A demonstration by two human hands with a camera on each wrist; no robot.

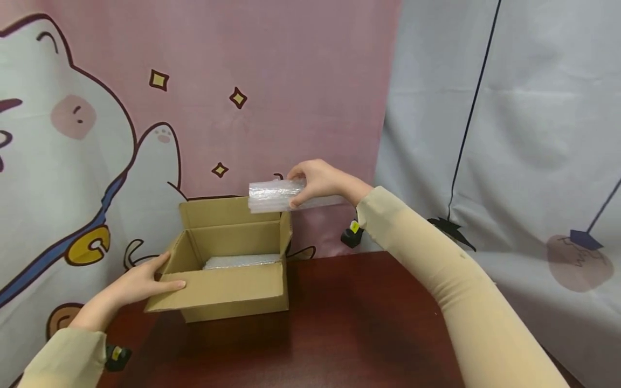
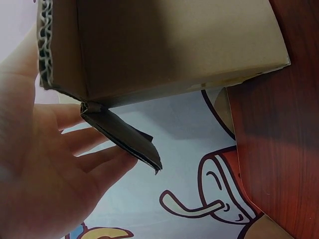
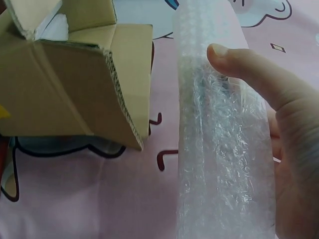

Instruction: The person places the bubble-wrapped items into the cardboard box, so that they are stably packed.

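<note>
An opened cardboard box (image 1: 233,293) stands on the table with its flaps spread, and a bubble-wrapped item (image 1: 242,261) lies inside it. My left hand (image 1: 131,283) grips the box at its left front corner, thumb over the front flap (image 1: 223,285) and fingers (image 2: 79,142) behind the side flap. Above the box's right rear side, my right hand (image 1: 317,180) holds a long bubble-wrapped package (image 1: 274,195), thumb on one side and fingers on the other. In the right wrist view the package (image 3: 214,144) runs lengthwise beside the box; its contents are hidden by the wrap.
The dark red-brown table (image 1: 368,318) extends to the right and front of the box. Behind it hangs a printed cloth backdrop (image 1: 310,81), pink and pale grey with a cartoon cat. Each wrist carries a small black device (image 1: 351,234).
</note>
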